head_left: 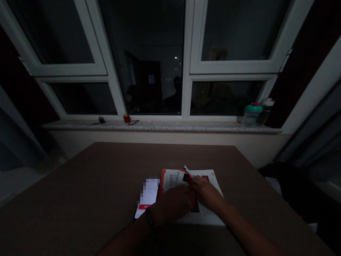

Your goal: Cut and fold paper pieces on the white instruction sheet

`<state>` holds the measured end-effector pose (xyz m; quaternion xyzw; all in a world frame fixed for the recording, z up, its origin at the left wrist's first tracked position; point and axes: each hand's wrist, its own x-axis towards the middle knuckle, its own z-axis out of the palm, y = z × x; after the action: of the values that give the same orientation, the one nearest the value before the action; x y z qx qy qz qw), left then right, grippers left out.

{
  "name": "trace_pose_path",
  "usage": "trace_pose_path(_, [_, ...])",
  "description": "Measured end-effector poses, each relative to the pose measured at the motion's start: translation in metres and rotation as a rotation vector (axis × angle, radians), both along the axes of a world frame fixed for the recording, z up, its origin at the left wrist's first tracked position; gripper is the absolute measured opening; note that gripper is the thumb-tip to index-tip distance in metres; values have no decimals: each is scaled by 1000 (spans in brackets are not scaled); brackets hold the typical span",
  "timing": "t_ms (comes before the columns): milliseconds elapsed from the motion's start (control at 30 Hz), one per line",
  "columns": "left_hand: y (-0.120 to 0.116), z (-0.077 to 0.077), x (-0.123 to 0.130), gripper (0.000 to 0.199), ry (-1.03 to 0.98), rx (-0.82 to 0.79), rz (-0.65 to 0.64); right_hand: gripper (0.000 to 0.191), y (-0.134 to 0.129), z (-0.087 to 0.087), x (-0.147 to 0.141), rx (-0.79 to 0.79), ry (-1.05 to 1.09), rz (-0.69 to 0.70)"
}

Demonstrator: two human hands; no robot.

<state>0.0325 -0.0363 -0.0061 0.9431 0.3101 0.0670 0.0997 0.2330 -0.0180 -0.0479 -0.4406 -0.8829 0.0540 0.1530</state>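
- Printed paper sheets [209, 185], thin and red-edged, are laid flat toward the near edge of the smooth brown table [160, 156]
- Left hand [173, 205] and right hand [205, 193] are held together, clamped on the sheets

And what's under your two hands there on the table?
Printed papers with a red edge lie on the brown table. The left hand and the right hand cover their middle, so what is printed there cannot be seen.

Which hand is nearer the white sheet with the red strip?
Left. The left hand lies just right of the white sheet; the right hand is farther right, past the left hand, over the printed papers.
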Motion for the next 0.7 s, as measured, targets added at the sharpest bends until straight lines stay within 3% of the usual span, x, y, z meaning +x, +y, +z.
trace_pose_path(67, [2,3,1,15,-17,46,96,25,0,0,0,-18,12,3])
trace_pose_path(167, [5,5,-1,15,-47,77,391,27,1,-2,2,-12,12,3])
trace_pose_path(267, [11,3,-4,22,-9,90,585,25,1,-5,4,4,5,1])
trace_pose_path(467, [20,-8,-9,32,99,46,567,25,-4,-5,3,-9,-13,28])
trace_pose_path(700, [22,-5,-9,31,144,14,586,22,-9,0,0,6,-74,28])
